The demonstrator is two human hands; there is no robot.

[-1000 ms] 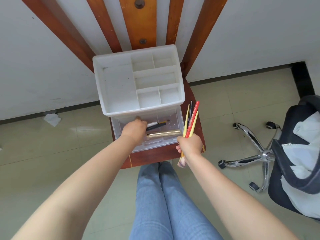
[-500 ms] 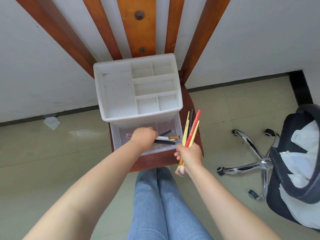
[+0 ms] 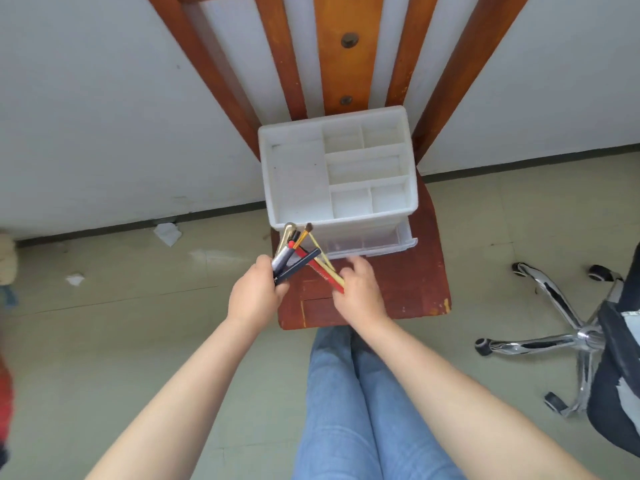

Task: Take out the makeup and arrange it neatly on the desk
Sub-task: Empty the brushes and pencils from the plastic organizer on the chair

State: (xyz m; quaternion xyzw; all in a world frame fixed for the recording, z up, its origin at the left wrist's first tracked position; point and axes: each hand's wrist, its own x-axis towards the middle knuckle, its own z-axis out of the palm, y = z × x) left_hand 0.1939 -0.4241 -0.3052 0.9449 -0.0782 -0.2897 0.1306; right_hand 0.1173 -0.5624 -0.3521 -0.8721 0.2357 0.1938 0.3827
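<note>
A white plastic organizer [image 3: 337, 174] with bare top compartments stands on a red wooden chair seat [image 3: 408, 289]. Its clear drawer [image 3: 374, 245] is pulled out a little and looks bare inside. My left hand [image 3: 256, 294] is closed around a bundle of makeup sticks [image 3: 292, 252]: a gold tube, a dark pen, a small brush. My right hand [image 3: 358, 291] grips red and yellow makeup pencils [image 3: 323, 270], whose tips lean left against the left hand's bundle. Both hands hover over the front left of the seat.
The chair's back slats [image 3: 341, 53] rise behind the organizer against a white wall. An office chair with a chrome wheeled base [image 3: 561, 330] stands at the right. Paper scraps [image 3: 166, 233] lie on the floor at the left. My jeans-clad legs [image 3: 363, 403] are below the seat.
My left hand has lifted the remaining sticks out of the drawer and drawn back to the left. My right hand has tilted its pencils leftward to meet them. The drawer is pushed further in.
</note>
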